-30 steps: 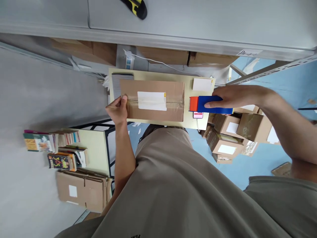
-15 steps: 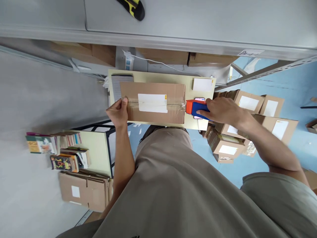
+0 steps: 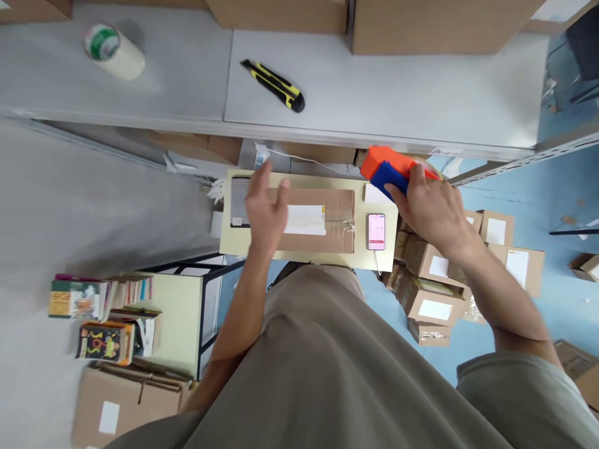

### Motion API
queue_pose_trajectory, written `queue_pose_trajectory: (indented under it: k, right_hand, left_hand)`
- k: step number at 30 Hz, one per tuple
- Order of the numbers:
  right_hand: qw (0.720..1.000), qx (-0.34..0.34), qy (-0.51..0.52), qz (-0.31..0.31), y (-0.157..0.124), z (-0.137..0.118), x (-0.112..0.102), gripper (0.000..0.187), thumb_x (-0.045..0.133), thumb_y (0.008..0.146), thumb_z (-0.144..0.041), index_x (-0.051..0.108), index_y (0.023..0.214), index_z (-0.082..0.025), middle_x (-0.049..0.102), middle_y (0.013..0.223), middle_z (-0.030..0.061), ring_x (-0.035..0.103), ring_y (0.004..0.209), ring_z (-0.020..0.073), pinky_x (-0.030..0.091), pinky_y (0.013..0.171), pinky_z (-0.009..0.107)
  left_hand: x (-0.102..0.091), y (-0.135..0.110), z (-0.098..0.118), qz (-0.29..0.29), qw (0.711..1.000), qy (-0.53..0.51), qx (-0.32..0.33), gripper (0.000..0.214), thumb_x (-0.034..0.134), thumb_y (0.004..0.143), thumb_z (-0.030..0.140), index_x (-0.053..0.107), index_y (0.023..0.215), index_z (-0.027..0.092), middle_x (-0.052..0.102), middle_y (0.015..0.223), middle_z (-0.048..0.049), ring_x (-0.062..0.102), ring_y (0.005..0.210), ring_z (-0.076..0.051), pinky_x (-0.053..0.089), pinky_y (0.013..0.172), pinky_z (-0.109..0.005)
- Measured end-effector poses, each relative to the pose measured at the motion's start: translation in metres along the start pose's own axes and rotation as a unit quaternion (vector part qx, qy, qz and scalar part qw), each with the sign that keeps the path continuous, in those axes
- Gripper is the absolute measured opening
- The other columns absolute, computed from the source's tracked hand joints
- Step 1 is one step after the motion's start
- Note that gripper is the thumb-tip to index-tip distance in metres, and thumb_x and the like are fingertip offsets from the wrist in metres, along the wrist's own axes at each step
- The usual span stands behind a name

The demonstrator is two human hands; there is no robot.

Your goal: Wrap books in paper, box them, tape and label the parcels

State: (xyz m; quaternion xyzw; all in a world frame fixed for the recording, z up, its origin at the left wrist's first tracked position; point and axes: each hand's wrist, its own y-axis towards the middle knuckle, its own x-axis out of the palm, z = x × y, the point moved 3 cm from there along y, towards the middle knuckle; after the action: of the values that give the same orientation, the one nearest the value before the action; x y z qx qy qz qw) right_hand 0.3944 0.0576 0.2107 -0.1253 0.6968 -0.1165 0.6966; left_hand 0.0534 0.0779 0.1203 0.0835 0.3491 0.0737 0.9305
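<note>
A taped cardboard box with a white label lies flat on a pale yellow table. Over its left end hovers my left hand, empty, thumb and fingers apart and a little blurred. My right hand is wrapped round an orange and blue tape dispenser, raised above the table's back right corner. Below the dispenser lies a phone with a lit pink screen. A white card behind the phone is partly hidden by the dispenser.
On the grey shelf ahead are a yellow-black utility knife, a tape roll and cartons. Labelled boxes are piled on the floor at right. Books and folded cartons stand at left.
My right hand has lifted the tape dispenser off the box's right end, up and forward. My left hand has let go of the box's left edge and opened above it. The view has tilted up.
</note>
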Motion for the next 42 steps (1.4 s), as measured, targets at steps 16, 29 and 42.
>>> queue_pose_trajectory:
  k: [16, 29, 42]
  right_hand:
    - [0.983, -0.015, 0.039, 0.181, 0.167, -0.088, -0.022, 0.073, 0.015, 0.126, -0.047, 0.045, 0.177, -0.003, 0.06, 0.167, 0.0311, 0.052, 0.16, 0.0443, 0.035, 0.136, 0.071]
    - [0.997, 0.034, 0.048, -0.044, -0.034, -0.149, 0.098, 0.107, 0.051, 0.102, -0.089, 0.041, 0.188, -0.026, 0.07, 0.161, 0.0309, 0.073, 0.138, 0.0557, 0.068, 0.09, 0.065]
    - [0.87, 0.151, 0.44, 0.162, -0.029, -0.081, 0.195, 0.089, 0.037, 0.114, -0.081, 0.086, 0.144, -0.013, 0.09, 0.122, 0.0192, 0.081, 0.117, 0.0356, 0.067, 0.096, 0.046]
  left_hand:
    - [0.087, 0.069, 0.061, -0.103, 0.969, -0.12, 0.19, 0.048, 0.052, 0.123, 0.037, 0.063, 0.168, 0.028, 0.067, 0.172, -0.0117, 0.063, 0.163, -0.031, 0.043, 0.146, -0.053]
    - [-0.04, -0.078, -0.109, -0.036, 0.984, 0.031, -0.173, 0.072, 0.063, 0.11, 0.079, 0.075, 0.149, 0.019, 0.082, 0.144, -0.0222, 0.074, 0.148, -0.041, 0.056, 0.13, -0.051]
    - [-0.034, -0.066, -0.125, -0.075, 0.98, -0.007, -0.184, 0.055, 0.065, 0.113, 0.07, 0.082, 0.095, 0.021, 0.078, 0.077, -0.0068, 0.076, 0.089, -0.026, 0.052, 0.078, -0.03]
